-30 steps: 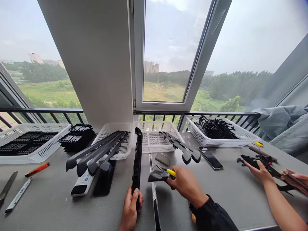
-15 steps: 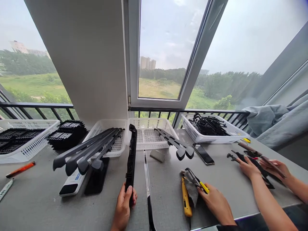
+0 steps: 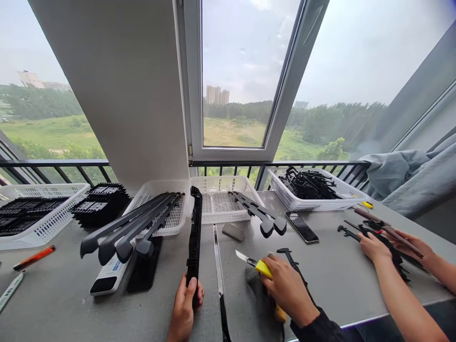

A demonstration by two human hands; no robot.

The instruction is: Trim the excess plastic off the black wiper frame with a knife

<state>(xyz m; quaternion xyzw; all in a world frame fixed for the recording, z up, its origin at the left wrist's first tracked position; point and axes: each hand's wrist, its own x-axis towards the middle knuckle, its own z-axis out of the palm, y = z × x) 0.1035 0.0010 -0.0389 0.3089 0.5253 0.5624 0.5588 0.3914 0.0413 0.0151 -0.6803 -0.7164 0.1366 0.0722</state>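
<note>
My left hand (image 3: 187,304) is wrapped round the lower end of a long black plastic trim part (image 3: 194,232), which stands almost upright with its ribbed, hollow side showing. My right hand (image 3: 287,287) grips a yellow utility knife (image 3: 263,269). Its bare blade points left, away from the fingers and toward the black part, with a gap between them. Under the knife lies a grey cloth (image 3: 254,287). A second yellow-handled tool (image 3: 280,314) is mostly hidden by my right hand. Beside that hand lies a black caliper (image 3: 292,260), its lower length partly covered.
White baskets (image 3: 223,180) line the window side; curved dark trim parts (image 3: 124,232) lean over one. Phones (image 3: 302,227), a marker (image 3: 34,257) and a small grey block (image 3: 233,232) lie about. At right, a co-worker's hands (image 3: 375,249) hold dark parts.
My right hand has lifted the utility knife off the cloth and moved left, toward the black part. The cloth has shifted left. My left hand keeps its grip.
</note>
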